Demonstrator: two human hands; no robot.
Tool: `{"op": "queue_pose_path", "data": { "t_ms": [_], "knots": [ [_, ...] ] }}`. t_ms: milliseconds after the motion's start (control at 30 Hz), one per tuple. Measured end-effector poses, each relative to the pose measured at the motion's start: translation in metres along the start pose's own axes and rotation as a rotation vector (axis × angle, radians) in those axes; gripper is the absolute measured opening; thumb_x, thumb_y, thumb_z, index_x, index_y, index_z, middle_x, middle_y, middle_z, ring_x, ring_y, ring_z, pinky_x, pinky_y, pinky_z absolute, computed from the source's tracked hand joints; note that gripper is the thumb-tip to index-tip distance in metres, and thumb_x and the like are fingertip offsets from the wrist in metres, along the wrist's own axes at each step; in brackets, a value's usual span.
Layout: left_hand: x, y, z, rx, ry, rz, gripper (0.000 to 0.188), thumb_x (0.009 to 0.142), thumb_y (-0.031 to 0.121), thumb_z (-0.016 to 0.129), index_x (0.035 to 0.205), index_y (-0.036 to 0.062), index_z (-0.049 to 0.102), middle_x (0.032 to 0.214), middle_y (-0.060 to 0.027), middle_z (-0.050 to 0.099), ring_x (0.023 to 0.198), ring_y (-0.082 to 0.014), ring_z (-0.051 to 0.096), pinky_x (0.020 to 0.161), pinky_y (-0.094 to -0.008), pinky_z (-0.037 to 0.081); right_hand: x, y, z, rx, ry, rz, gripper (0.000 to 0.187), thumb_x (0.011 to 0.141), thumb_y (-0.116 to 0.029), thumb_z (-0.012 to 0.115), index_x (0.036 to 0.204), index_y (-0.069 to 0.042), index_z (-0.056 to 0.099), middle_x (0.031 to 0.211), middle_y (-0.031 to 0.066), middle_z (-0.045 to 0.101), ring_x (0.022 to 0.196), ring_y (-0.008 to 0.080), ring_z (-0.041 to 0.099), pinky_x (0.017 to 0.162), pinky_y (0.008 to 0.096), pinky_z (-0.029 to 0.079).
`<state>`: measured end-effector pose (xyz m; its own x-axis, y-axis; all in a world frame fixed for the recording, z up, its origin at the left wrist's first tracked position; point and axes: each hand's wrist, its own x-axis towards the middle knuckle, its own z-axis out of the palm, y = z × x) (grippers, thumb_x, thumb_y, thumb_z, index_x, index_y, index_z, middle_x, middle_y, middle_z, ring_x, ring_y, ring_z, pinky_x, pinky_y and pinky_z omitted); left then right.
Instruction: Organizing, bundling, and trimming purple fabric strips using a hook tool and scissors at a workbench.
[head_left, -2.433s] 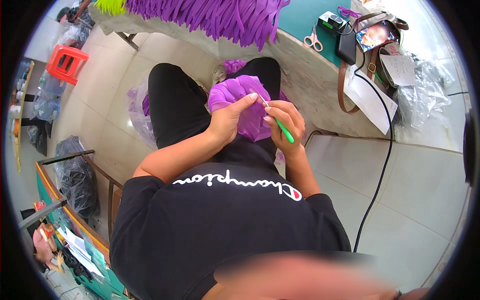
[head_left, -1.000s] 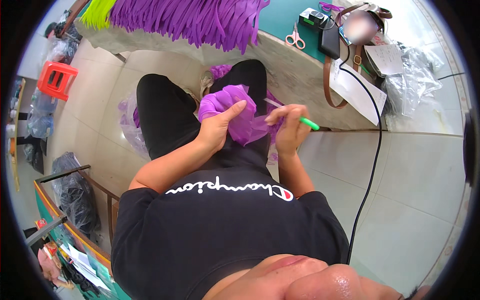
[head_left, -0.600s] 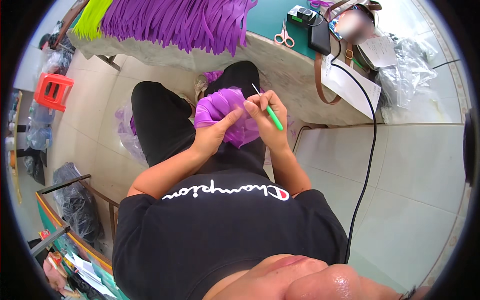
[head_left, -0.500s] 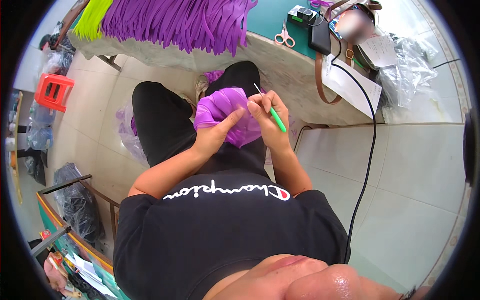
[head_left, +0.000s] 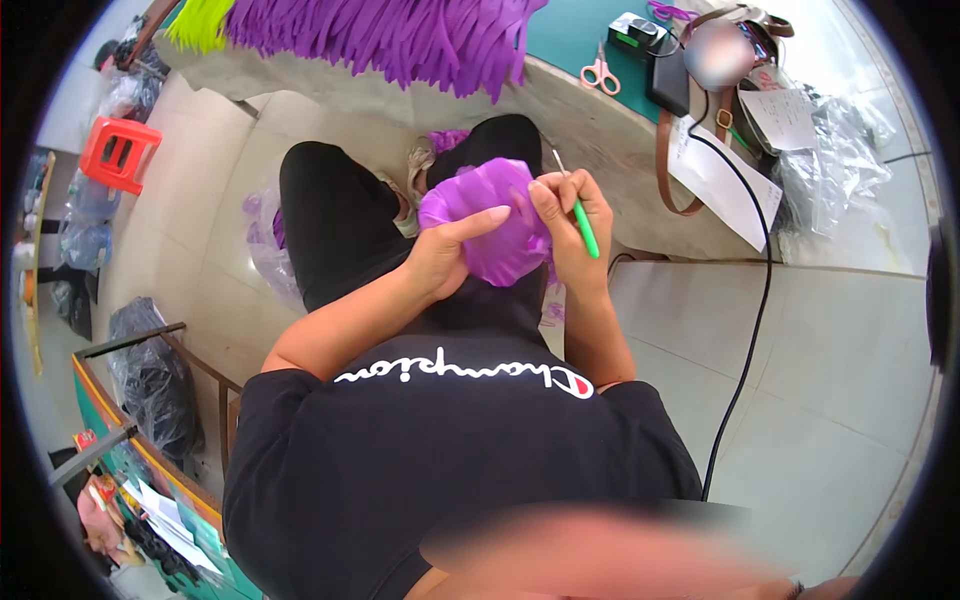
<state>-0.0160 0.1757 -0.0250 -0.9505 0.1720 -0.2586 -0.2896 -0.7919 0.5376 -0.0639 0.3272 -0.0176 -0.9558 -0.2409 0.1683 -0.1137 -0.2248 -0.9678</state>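
Observation:
Over my lap, a bundle of thin, sheer purple fabric (head_left: 495, 245) hangs between my two hands, gathered in folds. My left hand (head_left: 438, 262) is closed on its left side, the thumb lying across the front and the other fingers behind it. At the bundle's right edge, my right hand (head_left: 580, 225) pinches with thumb and forefinger. That same hand holds a slim tool with a green handle (head_left: 586, 232) and a thin metal tip. The tip points up and away from the fabric; its exact kind is too small to tell.
Ahead, a green-topped table (head_left: 575, 40) carries rows of purple strips (head_left: 390, 40), lime strips (head_left: 200, 25), pink-handled scissors (head_left: 600, 75) and a black box (head_left: 668, 85). A black cable (head_left: 755, 300) runs down at my right. A red stool (head_left: 120, 155) stands at the left.
The whole view has shifted a little. The purple bundle has been turned and now shows a flatter, rounder face. My left thumb lies flatter across it. The right hand still has the green-handled tool.

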Motion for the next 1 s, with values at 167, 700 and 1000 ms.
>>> {"op": "queue_pose_path", "data": {
  "t_ms": [167,700,1000],
  "knots": [
    [0.001,-0.004,0.001,0.217,-0.048,0.147,0.041,0.080,0.001,0.072,0.117,0.0040,0.055,0.109,-0.0030,0.060,0.100,-0.0127,0.058,0.089,-0.0296,0.047,0.001,0.007,0.002,0.071,0.037,0.053,0.032,0.087,0.003,0.064,0.075,-0.010,0.038,0.085,0.0041,0.058,0.076,0.0063,0.047,0.071,0.0188,0.039],
    [0.005,0.003,-0.021,0.312,-0.036,0.094,0.039,0.083,-0.001,0.067,0.118,0.0034,0.053,0.101,-0.0063,0.062,0.095,-0.0161,0.061,0.085,-0.0304,0.049,0.012,0.003,-0.033,0.236,0.000,0.229,0.031,0.088,0.002,0.059,0.075,-0.013,0.034,0.080,0.0065,0.054,0.066,0.0124,0.053,0.059,0.0215,0.042],
    [0.010,0.012,-0.016,-0.129,-0.379,-0.168,0.050,0.080,0.004,0.062,0.126,-0.0011,0.045,0.081,-0.0005,0.048,0.065,-0.0068,0.046,0.064,-0.0197,0.039,0.042,-0.018,-0.059,-0.056,-0.266,0.179,0.038,0.085,-0.003,0.066,0.070,-0.013,0.032,0.073,0.0012,0.049,0.056,0.0016,0.031,0.045,0.0183,0.021]
  ]
}}
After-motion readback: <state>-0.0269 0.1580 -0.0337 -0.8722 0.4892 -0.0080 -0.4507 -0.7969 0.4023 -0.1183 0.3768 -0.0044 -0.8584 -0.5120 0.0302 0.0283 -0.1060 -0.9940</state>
